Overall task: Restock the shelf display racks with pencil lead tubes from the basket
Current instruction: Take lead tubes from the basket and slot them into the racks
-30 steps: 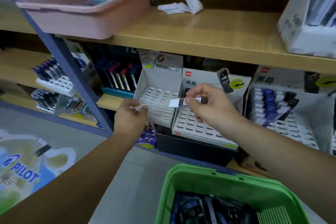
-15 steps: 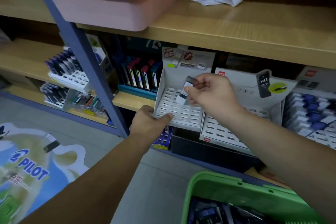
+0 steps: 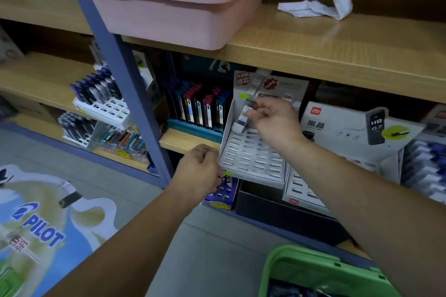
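fingers of your right hand pinch one lead tube. it is tilted, with its lower end at the back-left slot of the white rack. your left hand has its fingers curled at that rack's front left corner, apparently gripping it.

findings, by size:
- white rack: every other visible slot vacant.
- neighbouring rack: visible slots likewise vacant.
- green basket, lower right: stock inside, count not discernible.

assessment: restocking barely begun. you have not yet seated this tube, and the bulk of the filling is outstanding.
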Demonstrator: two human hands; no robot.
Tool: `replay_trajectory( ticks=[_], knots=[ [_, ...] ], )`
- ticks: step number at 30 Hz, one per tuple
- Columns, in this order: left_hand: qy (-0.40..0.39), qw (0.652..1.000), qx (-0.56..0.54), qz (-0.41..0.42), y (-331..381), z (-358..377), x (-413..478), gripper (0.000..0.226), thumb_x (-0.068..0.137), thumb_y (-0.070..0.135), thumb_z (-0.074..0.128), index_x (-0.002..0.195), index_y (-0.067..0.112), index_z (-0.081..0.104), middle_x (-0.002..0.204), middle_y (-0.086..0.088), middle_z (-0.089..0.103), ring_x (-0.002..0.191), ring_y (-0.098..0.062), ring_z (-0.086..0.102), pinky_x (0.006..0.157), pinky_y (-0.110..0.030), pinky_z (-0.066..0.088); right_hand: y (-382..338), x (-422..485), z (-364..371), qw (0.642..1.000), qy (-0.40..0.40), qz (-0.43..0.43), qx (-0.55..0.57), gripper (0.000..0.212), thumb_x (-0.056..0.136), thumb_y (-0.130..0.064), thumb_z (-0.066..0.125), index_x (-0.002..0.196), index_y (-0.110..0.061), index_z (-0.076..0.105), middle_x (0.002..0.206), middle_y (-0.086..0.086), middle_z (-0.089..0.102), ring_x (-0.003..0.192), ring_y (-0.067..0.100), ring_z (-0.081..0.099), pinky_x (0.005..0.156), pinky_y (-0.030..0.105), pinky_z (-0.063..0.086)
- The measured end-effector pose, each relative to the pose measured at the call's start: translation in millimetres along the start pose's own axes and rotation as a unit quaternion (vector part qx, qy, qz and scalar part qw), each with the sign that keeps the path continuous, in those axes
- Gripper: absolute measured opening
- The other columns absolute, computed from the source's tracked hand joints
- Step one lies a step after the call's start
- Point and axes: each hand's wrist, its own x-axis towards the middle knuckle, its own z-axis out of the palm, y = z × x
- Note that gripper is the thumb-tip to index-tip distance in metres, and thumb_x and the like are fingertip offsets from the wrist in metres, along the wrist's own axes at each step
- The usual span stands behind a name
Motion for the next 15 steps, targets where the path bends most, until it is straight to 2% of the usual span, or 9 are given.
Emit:
replay_trajectory(
  ticks=[2, 3, 6, 7, 9, 11, 12, 13, 15],
  knots=[
    [-0.053, 0.997, 0.037, -0.028, -8, -1, -2, 0.020, 0.110, 0.026, 0.044, 0.109, 0.020, 0.062, 0.087, -0.009, 0.068, 0.072, -0.018, 0.061, 0.054, -0.026, 0.051, 6, 3, 1, 1.000, 0.012, -0.018, -0.008, 0.018, 0.097, -0.012, 0.068, 0.098, -0.030, 0.071, 0.085, 0.005, 0.075, 0.076, 0.009, 0.062, 0.074, 0.020, 0.048],
    [-0.076, 0.993, 0.082, -0.038, -15, -1, -3, 0.020, 0.110, 0.032, 0.043, 0.108, 0.025, 0.062, 0.093, -0.008, 0.070, 0.078, -0.019, 0.064, 0.060, -0.027, 0.053, 8, 4, 2, 0.999, 0.018, -0.025, -0.009, 0.017, 0.097, -0.012, 0.068, 0.101, -0.028, 0.073, 0.084, 0.004, 0.074, 0.076, 0.010, 0.062, 0.075, 0.023, 0.049],
    [-0.087, 0.976, 0.199, -0.020, -38, -1, -1, 0.021, 0.108, 0.047, 0.041, 0.108, 0.036, 0.059, 0.098, -0.010, 0.072, 0.102, -0.023, 0.067, 0.098, -0.039, 0.055, 14, 6, 3, 0.999, 0.024, -0.035, -0.001, 0.017, 0.097, -0.012, 0.067, 0.106, -0.024, 0.075, 0.083, 0.000, 0.074, 0.079, 0.017, 0.067, 0.081, 0.037, 0.058],
    [-0.060, 0.979, 0.197, -0.005, -39, 0, 0, 0.023, 0.107, 0.051, 0.043, 0.111, 0.035, 0.059, 0.098, -0.007, 0.072, 0.107, -0.024, 0.065, 0.100, -0.043, 0.054, 15, 6, 3, 0.999, 0.023, -0.040, -0.001, 0.017, 0.097, -0.012, 0.067, 0.104, -0.025, 0.074, 0.083, 0.002, 0.074, 0.080, 0.018, 0.068, 0.082, 0.040, 0.059],
    [0.010, 0.985, 0.168, 0.036, -34, 3, 4, 0.031, 0.103, 0.056, 0.050, 0.117, 0.031, 0.061, 0.104, -0.001, 0.071, 0.102, -0.020, 0.065, 0.088, -0.036, 0.057, 18, 4, 3, 0.998, 0.025, -0.051, -0.003, 0.017, 0.098, -0.012, 0.066, 0.103, -0.027, 0.073, 0.086, 0.003, 0.073, 0.084, 0.022, 0.069, 0.084, 0.042, 0.058],
    [0.059, 0.991, 0.115, 0.042, -25, 8, 10, 0.033, 0.099, 0.057, 0.056, 0.118, 0.030, 0.061, 0.099, -0.002, 0.070, 0.081, -0.016, 0.066, 0.066, -0.025, 0.051, 19, 3, 3, 0.998, 0.035, -0.060, -0.006, 0.018, 0.099, -0.012, 0.065, 0.106, -0.027, 0.071, 0.090, 0.006, 0.071, 0.087, 0.025, 0.068, 0.082, 0.038, 0.058],
    [0.073, 0.993, 0.089, 0.038, -22, 12, 14, 0.031, 0.098, 0.056, 0.059, 0.115, 0.031, 0.061, 0.093, -0.003, 0.070, 0.072, -0.016, 0.065, 0.059, -0.025, 0.050, 19, 4, 2, 0.997, 0.039, -0.060, -0.010, 0.019, 0.099, -0.013, 0.065, 0.108, -0.028, 0.071, 0.092, 0.006, 0.070, 0.085, 0.022, 0.066, 0.080, 0.033, 0.057],
    [0.081, 0.993, 0.074, 0.037, -21, 16, 17, 0.028, 0.096, 0.056, 0.062, 0.110, 0.033, 0.063, 0.088, -0.002, 0.070, 0.067, -0.017, 0.064, 0.057, -0.029, 0.052, 19, 5, 1, 0.997, 0.040, -0.058, -0.018, 0.019, 0.099, -0.013, 0.064, 0.110, -0.027, 0.071, 0.092, 0.005, 0.069, 0.082, 0.018, 0.064, 0.075, 0.027, 0.056],
    [0.093, 0.992, 0.074, 0.036, -21, 23, 22, 0.025, 0.092, 0.058, 0.066, 0.101, 0.034, 0.065, 0.083, 0.003, 0.072, 0.070, -0.020, 0.068, 0.069, -0.040, 0.061, 20, 9, 0, 0.997, 0.036, -0.054, -0.039, 0.017, 0.099, -0.013, 0.064, 0.109, -0.023, 0.073, 0.086, 0.000, 0.069, 0.077, 0.009, 0.060, 0.063, 0.012, 0.047]
  ],
)
